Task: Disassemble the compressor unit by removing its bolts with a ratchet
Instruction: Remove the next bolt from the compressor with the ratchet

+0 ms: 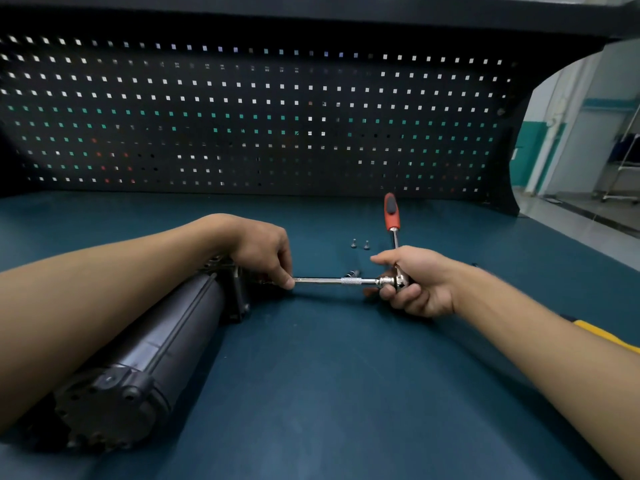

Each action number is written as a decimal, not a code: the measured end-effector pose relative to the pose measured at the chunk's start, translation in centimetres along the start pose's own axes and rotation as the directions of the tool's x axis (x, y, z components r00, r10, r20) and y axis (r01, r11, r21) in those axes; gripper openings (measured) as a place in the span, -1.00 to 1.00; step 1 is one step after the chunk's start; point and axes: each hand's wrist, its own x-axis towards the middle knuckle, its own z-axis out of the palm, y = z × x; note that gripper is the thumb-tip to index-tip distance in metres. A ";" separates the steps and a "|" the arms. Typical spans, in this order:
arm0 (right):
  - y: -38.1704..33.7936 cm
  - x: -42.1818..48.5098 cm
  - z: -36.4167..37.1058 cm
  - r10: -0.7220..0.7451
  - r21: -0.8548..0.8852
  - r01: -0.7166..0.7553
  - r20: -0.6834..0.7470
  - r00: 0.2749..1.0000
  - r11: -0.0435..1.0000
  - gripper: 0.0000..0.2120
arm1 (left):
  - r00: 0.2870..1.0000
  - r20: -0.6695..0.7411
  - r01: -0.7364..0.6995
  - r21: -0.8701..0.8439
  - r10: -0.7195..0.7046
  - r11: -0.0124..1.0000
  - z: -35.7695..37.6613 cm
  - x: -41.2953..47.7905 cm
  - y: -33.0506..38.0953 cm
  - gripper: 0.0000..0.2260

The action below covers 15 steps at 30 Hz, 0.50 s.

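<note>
Head view: your left hand (263, 251) pinches the extension (325, 280) by the compressor (166, 337), right hand (415, 282) grips the ratchet (391, 216); bolts (360, 244) lie toward the desk's (346, 375) back edge.

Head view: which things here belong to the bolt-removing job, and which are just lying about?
Part of the job: compressor unit; ratchet with its extension bar; left hand pinching the bar; right hand gripping the ratchet head; two loose bolts on the mat.
Just about: yellow object at the right edge; pegboard behind.
</note>
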 end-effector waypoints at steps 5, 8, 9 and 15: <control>-0.1 0.0 -0.5 0.012 0.196 -0.038 0.133 0.991 0.980 -0.66 | 1.000 -0.009 -0.002 -0.009 0.002 1.000 0.1 0.1 -0.2 -0.89; 0.1 0.1 -0.4 -0.026 0.176 0.010 0.092 0.995 0.984 -0.69 | 1.000 -0.009 0.006 -0.021 -0.006 1.000 0.1 0.1 -0.1 -0.90; 0.2 0.2 -0.4 -0.048 0.151 0.038 0.061 0.997 0.988 -0.69 | 1.000 -0.012 0.011 -0.024 -0.011 1.000 0.1 0.1 -0.1 -0.90; 1.1 0.5 0.5 -0.205 -0.041 0.202 -0.121 0.971 0.979 -0.74 | 1.000 -0.016 0.019 -0.041 -0.020 0.999 0.3 0.0 0.0 -0.88</control>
